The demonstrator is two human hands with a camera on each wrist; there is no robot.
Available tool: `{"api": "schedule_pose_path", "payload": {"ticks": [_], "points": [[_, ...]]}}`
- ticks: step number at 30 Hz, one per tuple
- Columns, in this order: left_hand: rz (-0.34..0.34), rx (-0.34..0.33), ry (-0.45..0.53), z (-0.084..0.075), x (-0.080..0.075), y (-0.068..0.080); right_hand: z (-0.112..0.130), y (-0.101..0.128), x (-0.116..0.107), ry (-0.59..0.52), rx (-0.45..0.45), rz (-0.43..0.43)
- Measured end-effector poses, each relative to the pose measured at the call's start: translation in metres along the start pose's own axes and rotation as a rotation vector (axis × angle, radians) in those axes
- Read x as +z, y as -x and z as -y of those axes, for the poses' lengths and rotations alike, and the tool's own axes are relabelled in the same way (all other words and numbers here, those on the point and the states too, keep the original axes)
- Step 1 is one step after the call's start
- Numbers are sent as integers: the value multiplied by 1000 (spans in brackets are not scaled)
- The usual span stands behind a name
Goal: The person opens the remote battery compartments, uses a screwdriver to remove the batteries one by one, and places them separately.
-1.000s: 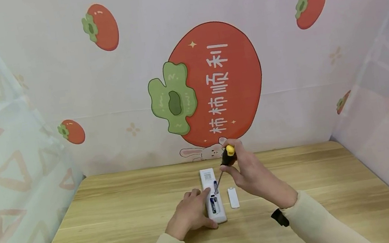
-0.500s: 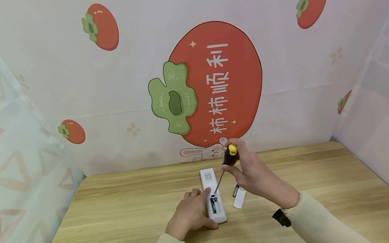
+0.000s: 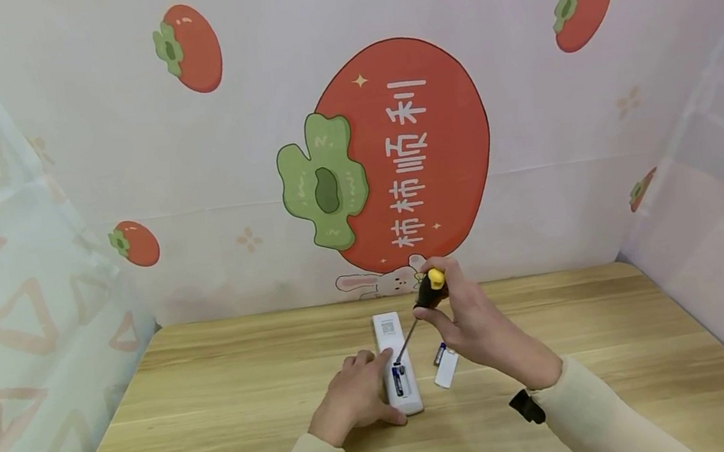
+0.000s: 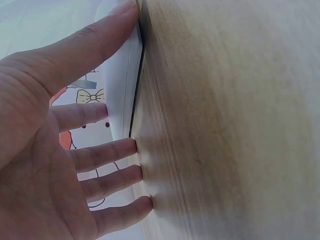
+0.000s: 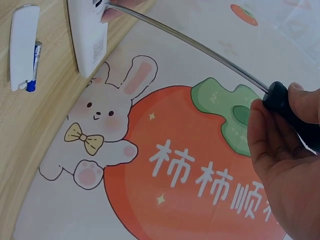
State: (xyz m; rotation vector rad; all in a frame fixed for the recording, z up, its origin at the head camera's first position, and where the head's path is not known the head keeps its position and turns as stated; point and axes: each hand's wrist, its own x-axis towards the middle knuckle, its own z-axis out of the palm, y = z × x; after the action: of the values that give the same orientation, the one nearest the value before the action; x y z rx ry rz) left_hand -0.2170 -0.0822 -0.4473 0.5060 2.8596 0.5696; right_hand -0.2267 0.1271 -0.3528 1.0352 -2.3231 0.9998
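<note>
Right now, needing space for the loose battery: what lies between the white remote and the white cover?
Bare wooden table between remote and cover, head view.

Wooden table (image 3: 224, 431) before persimmon-printed backdrop (image 3: 407, 150)

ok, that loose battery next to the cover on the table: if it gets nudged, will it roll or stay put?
The loose battery is a small cylinder lying on its side on the smooth wooden table, so it would probably roll easily. It lies right beside the battery cover, which may stop a roll that way. It looks small, so likely light and rigid.
</note>
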Motion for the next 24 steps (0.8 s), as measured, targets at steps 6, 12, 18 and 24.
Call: {"api": "schedule_pose_path", "payload": {"ticks": [6, 12, 18, 24], "points": [[1, -6, 9, -1, 0, 1, 2, 2, -1, 4, -7, 5], [-4, -5, 10, 0, 0, 1, 3, 3, 0, -2, -44, 3], [-5, -5, 8, 0, 0, 1, 1, 2, 4, -7, -65, 9], [-10, 9, 1, 1, 1, 2, -1, 1, 7, -10, -78, 6]]}}
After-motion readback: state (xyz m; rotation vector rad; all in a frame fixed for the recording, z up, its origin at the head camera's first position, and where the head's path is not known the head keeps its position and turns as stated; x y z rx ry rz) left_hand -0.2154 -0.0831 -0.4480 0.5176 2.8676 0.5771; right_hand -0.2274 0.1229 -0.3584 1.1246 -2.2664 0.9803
